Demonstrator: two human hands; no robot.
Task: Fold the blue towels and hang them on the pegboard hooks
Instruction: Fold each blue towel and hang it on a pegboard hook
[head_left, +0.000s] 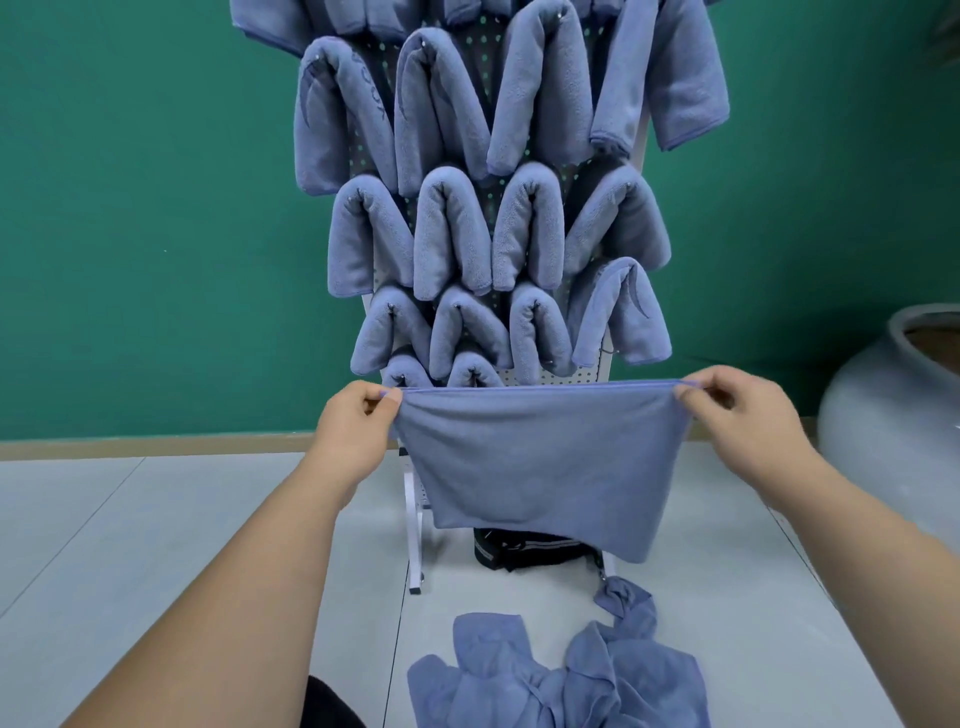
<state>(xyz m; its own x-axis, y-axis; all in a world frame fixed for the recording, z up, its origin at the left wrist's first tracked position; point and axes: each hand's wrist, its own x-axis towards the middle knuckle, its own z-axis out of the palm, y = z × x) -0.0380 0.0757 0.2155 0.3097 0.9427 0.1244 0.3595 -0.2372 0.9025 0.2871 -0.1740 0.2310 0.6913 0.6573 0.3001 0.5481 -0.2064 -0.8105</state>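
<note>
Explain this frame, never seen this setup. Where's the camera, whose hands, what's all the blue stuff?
There is no robot here. It is a single view from a wide-angle camera worn on a person's head, looking forward and down, so the two bare arms are the wearer's own.

The left hand and right hand each pinch a top corner of one blue towel, stretching its upper edge taut so it hangs between them.

Behind it stands a pegboard on a white frame. Rows of folded towels are draped over its hooks.

On the pale floor lies a crumpled heap of more blue towels, with a black bag at the foot of the board. A grey pot sits at the right, against the green wall.
</note>
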